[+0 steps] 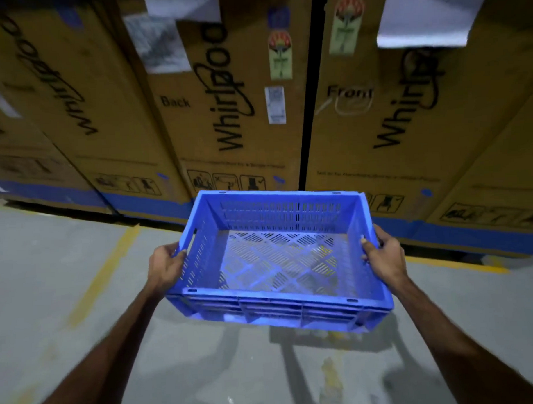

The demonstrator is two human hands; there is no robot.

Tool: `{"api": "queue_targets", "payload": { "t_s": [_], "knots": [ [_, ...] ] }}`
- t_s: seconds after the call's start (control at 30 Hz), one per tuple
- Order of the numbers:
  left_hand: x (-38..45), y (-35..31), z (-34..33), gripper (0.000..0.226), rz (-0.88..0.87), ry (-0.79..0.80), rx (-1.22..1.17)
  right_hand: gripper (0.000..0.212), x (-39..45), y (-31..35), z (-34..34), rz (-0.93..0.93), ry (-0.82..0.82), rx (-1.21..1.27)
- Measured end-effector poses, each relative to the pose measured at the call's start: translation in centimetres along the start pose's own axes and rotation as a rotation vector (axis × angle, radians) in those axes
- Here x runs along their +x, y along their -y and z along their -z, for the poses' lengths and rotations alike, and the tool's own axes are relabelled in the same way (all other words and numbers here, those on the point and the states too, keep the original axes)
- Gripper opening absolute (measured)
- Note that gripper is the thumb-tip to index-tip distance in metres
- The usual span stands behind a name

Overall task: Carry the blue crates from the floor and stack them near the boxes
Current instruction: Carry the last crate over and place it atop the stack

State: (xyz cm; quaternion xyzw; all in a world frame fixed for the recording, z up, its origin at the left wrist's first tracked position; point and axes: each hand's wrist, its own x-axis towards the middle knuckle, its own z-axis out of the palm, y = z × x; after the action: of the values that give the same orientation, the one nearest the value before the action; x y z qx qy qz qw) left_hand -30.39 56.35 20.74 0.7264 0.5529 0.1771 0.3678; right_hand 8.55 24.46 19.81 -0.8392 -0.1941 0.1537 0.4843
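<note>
An empty blue slotted crate (281, 310) hangs in the air above the grey floor, in front of me at the middle of the view. My left hand (166, 265) grips its left side wall near the handle slot. My right hand (383, 255) grips the right rim, thumb over the top edge. The crate's far edge points at a row of tall brown cardboard boxes (226, 112) printed with black lettering.
The boxes (407, 121) stand side by side across the whole back, with a dark gap (309, 109) between two of them. Yellow lines (107, 267) mark the concrete floor (66, 299) in front of the boxes. Shadows of my arms fall below the crate.
</note>
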Motion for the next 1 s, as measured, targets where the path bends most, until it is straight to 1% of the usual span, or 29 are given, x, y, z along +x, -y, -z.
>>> {"api": "queue_targets", "payload": {
  "t_s": [0.03, 0.1, 0.2, 0.27, 0.4, 0.53, 0.6, 0.63, 0.7, 0.8, 0.83, 0.93, 1.0],
  "knots": [
    [-1.1, -0.8, 1.8, 0.026, 0.020, -0.005, -0.015, 0.040, -0.5, 2.3, 0.8, 0.009, 0.010, 0.004],
    [-3.3, -2.2, 4.9, 0.020, 0.040, -0.034, -0.024, 0.042, -1.1, 6.0, 1.7, 0.025, 0.040, 0.009],
    [-5.6, -2.9, 7.9, 0.016, 0.052, -0.066, -0.009, 0.050, -1.4, 10.0, 2.5, 0.060, 0.088, 0.027],
    [-6.4, -3.1, 9.5, 0.016, 0.067, -0.084, -0.003, 0.055, -1.2, 11.7, 2.3, 0.082, 0.106, 0.032],
    [-7.9, -4.0, 12.3, 0.016, 0.065, -0.135, 0.047, 0.057, -0.5, 14.0, 0.6, 0.102, 0.150, 0.041],
    [-9.8, -3.4, 15.0, 0.020, 0.093, -0.196, 0.056, 0.057, 0.6, 16.0, -1.6, 0.121, 0.243, 0.064],
    [-11.2, -2.5, 16.0, 0.037, 0.139, -0.212, 0.046, 0.056, 1.3, 17.0, -2.8, 0.127, 0.309, 0.079],
    [-12.1, -2.3, 16.4, 0.041, 0.159, -0.227, 0.026, 0.053, 1.5, 17.6, -3.4, 0.140, 0.346, 0.082],
    [-14.4, -2.5, 17.0, 0.036, 0.193, -0.277, 0.000, 0.043, 1.5, 19.4, -4.6, 0.185, 0.422, 0.087],
    [-18.1, -2.5, 17.7, 0.035, 0.239, -0.369, -0.030, 0.029, 0.7, 22.2, -6.0, 0.259, 0.565, 0.105],
    [-19.4, -2.2, 17.9, 0.037, 0.265, -0.397, -0.044, 0.029, 0.3, 23.1, -6.5, 0.282, 0.625, 0.108],
    [-24.2, -0.9, 18.5, 0.048, 0.352, -0.470, -0.047, 0.038, -0.5, 24.8, -9.0, 0.380, 0.772, 0.074],
    [-27.8, 0.1, 18.7, 0.043, 0.417, -0.547, -0.058, 0.041, -1.5, 25.6, -11.0, 0.444, 0.863, 0.054]
  ]
}}
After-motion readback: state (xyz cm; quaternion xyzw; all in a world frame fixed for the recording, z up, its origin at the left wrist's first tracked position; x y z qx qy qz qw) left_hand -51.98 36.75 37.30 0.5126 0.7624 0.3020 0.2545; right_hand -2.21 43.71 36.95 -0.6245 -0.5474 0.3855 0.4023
